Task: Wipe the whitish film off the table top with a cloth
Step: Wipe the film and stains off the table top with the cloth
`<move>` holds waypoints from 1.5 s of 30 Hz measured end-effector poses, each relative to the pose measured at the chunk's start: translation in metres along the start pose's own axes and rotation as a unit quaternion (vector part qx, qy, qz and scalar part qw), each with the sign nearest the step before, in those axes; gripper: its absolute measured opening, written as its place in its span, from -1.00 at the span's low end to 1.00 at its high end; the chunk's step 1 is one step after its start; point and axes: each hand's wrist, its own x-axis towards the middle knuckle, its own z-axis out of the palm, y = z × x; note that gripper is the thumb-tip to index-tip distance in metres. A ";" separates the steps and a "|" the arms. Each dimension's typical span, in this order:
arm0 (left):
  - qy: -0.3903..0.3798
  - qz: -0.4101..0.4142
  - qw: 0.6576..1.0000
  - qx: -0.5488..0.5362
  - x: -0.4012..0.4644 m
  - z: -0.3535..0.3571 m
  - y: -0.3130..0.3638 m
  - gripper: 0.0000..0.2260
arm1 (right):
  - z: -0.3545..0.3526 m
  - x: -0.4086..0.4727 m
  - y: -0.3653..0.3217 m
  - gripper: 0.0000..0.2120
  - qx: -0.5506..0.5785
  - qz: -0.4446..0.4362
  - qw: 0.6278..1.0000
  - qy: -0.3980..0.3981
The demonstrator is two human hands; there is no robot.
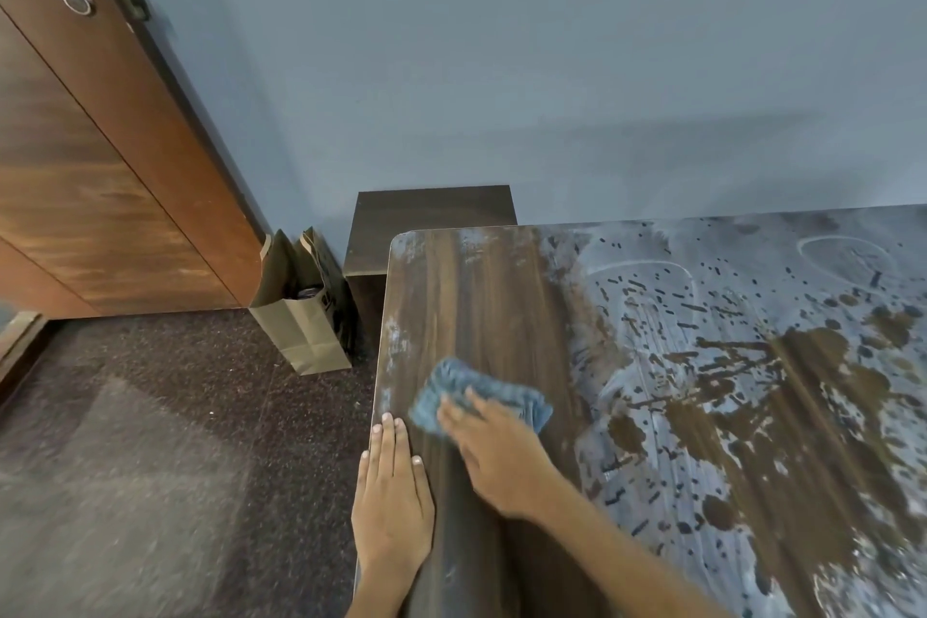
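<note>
Two bare hands work on one wooden surface (501, 296), a dark, straight-grained top with a rounded far-left corner. There is one cloth (476, 391), blue, soft and nubbly, bunched into a rough oblong; it lies on the left part of the surface, near the left edge. The right hand (494, 452) presses down on the cloth with its fingers (454, 414) straight and spread flat over the fabric rather than curled round it. The left hand (391, 492) rests palm-down on the left edge of the surface, just beside the cloth, its fingers straight, close together and holding nothing. The whitish film (742, 286) covers most of the right part of the surface as a chalky, streaked coat, broken by many dark specks and larger brown blotches, with two faint ring-shaped marks toward the far side; the left strip shows bare grain with only a few pale smears along its rim. On the speckled dark floor (175, 417) stand two brown paper bags (306, 311), creased and open-topped, beside one dark boxy cabinet (431, 226). A reddish wooden door (100, 166) carries one round metal fitting, and the wall (501, 65) is plain blue.
</note>
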 end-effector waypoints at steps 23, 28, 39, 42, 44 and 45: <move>-0.035 0.033 0.998 -0.035 -0.045 -0.007 -0.009 -0.49 | 0.011 -0.139 -0.009 -0.55 -0.056 0.022 0.995 -0.083; -0.005 0.054 0.998 -0.033 -0.047 -0.006 -0.009 -0.45 | -0.020 -0.138 0.075 -0.50 -0.065 0.178 0.982 0.004; -0.028 0.049 0.998 -0.029 -0.054 -0.012 -0.009 -0.41 | 0.014 -0.161 -0.004 -0.55 -0.026 0.022 0.998 -0.050; -0.037 0.042 0.998 -0.035 -0.055 -0.012 -0.009 -0.47 | 0.005 -0.198 0.017 -0.61 -0.020 0.002 0.996 -0.087; -0.048 0.044 0.997 -0.040 -0.056 -0.014 -0.009 -0.55 | -0.011 -0.202 0.054 -0.63 0.007 0.089 0.994 -0.055; -0.054 0.047 0.997 -0.043 -0.058 -0.014 -0.009 -0.55 | -0.019 -0.198 0.074 -0.62 0.013 0.156 0.987 -0.037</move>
